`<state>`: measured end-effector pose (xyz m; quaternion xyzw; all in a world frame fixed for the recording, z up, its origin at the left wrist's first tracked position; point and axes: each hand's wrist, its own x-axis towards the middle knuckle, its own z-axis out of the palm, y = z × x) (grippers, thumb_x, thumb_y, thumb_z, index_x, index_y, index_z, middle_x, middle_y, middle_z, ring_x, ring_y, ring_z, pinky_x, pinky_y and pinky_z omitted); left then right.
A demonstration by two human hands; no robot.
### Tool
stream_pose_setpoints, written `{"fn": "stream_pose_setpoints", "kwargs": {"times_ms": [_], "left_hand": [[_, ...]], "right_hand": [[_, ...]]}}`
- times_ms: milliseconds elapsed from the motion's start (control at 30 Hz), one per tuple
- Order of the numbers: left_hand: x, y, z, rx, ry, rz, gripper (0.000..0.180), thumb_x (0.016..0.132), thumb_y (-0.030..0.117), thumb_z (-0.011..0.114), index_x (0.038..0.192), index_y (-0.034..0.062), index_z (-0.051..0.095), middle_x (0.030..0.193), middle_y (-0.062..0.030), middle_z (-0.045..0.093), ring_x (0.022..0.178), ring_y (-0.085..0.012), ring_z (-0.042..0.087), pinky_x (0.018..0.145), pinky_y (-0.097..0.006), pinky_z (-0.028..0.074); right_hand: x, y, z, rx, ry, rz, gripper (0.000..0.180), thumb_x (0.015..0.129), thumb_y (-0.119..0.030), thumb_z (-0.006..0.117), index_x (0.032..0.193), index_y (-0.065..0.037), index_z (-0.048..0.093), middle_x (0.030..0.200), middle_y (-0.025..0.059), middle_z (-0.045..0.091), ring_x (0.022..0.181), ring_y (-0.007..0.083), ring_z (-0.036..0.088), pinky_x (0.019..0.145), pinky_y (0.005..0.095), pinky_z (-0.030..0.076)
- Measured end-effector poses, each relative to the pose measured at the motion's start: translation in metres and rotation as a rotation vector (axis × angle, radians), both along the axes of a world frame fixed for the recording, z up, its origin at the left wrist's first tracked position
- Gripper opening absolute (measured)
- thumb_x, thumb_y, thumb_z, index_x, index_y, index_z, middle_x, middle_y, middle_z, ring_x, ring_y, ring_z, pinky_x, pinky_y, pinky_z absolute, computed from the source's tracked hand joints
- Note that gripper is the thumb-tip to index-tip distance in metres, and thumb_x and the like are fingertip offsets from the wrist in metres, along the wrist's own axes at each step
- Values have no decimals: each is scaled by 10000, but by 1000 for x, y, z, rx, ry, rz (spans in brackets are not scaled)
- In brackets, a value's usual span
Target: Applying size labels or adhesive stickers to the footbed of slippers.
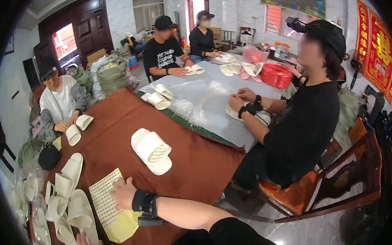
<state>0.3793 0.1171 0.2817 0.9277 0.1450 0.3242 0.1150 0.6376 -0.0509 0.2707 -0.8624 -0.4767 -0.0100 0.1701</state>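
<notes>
My right hand [123, 194] reaches across with a black band on its wrist and lies on a sheet of small stickers [105, 197], fingers stretched out. Beneath the sheet's lower part is yellow paper [126, 227]. At the lower edge, my left hand [87, 242] shows only in part. Its fingertips look apart and touch the end of a cream slipper [79, 209]; the rest of the hand is cut off. Several more cream slippers [64, 184] lie beside it. A pair of cream slippers [152, 151], one stacked on the other, lies farther off on the brown cloth.
A brown cloth [193, 166] covers my table, which meets a grey-topped table [198, 87]. Co-workers handle slippers around both, one close on the right [307, 115]. A wooden chair [330, 183] stands at right. Red twine [276, 75] and stuffed sacks [114, 76] are farther back.
</notes>
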Motion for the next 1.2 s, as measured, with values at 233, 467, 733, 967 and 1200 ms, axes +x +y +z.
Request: {"fn": "stream_pose_setpoints", "kwargs": {"times_ms": [233,467,733,967,1200], "left_hand": [[-15,27,-3,234,133,-4,481,896,254,702,1283,5,563,1133,-188,593,946,-309,590,809,-418,509],[-35,86,-9,253,357,840,594,855,401,721,1245,-20,566,1153,-275,629,1002,-393,631,826,-447,528],[-64,144,-30,430,362,380,619,811,523,729,1224,75,622,1061,-171,676,950,-300,674,804,-396,560],[-48,112,-36,547,95,300,493,828,627,647,1083,210,713,892,-13,668,715,-211,657,680,-391,550],[-39,55,-17,937,194,197,294,980,351,537,1176,169,660,945,-27,645,711,-157,597,615,-297,480]], "right_hand": [[0,3,-5,49,-22,-12,529,698,-448,756,1078,-88,682,1167,175,515,1164,401,395,853,641,344],[0,2,-2,44,14,-16,535,688,-429,779,1086,-83,688,1181,181,521,1166,395,396,869,634,330],[1,3,1,-25,22,-11,569,707,-441,744,1153,-96,666,1194,173,530,1173,390,397,872,633,328],[2,2,-2,7,13,0,575,707,-442,747,1150,-85,660,1206,178,524,1179,394,396,875,646,328],[4,4,-1,-31,16,-3,580,692,-453,753,1134,-86,670,1199,176,526,1165,390,405,856,596,345]]}}
